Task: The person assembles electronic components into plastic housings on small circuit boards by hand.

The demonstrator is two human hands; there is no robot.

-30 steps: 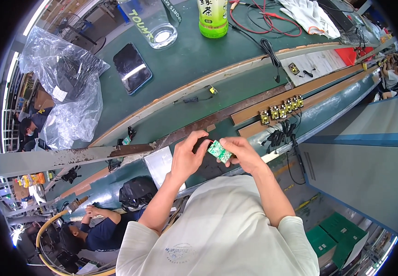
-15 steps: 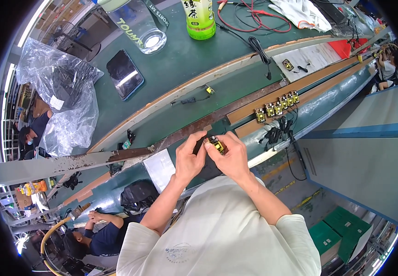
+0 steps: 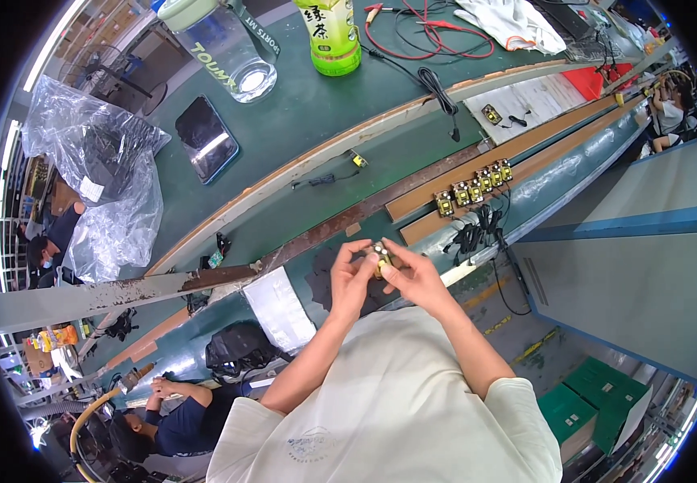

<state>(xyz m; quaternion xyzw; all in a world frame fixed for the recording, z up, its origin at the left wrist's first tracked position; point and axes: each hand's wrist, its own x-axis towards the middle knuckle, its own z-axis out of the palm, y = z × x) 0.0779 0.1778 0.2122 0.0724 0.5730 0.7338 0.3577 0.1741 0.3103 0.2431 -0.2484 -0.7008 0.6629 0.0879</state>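
Observation:
A small circuit board with yellow and metallic parts (image 3: 380, 259) is pinched between my two hands above the near side of the bench. My left hand (image 3: 351, 280) grips its left side with thumb and fingers. Closed on the right side is my right hand (image 3: 417, 282), and the fingers hide much of the board. Beyond my right hand, several similar boards with yellow parts (image 3: 461, 193) stand in a row on the brown strips (image 3: 427, 228). Their black cables (image 3: 479, 232) hang in a bundle over the bench's near side.
A white sheet (image 3: 278, 307) and a black bag (image 3: 239, 344) lie left of my hands. On the raised shelf are a phone (image 3: 206, 138), a water bottle (image 3: 223, 52), a green drink bottle (image 3: 332, 40) and a plastic bag (image 3: 95, 185). A co-worker (image 3: 183, 419) sits at lower left.
The board has tilted between my fingers, and both hands have shifted, with my left hand nearer to my right. The whole scene has slid slightly left in view.

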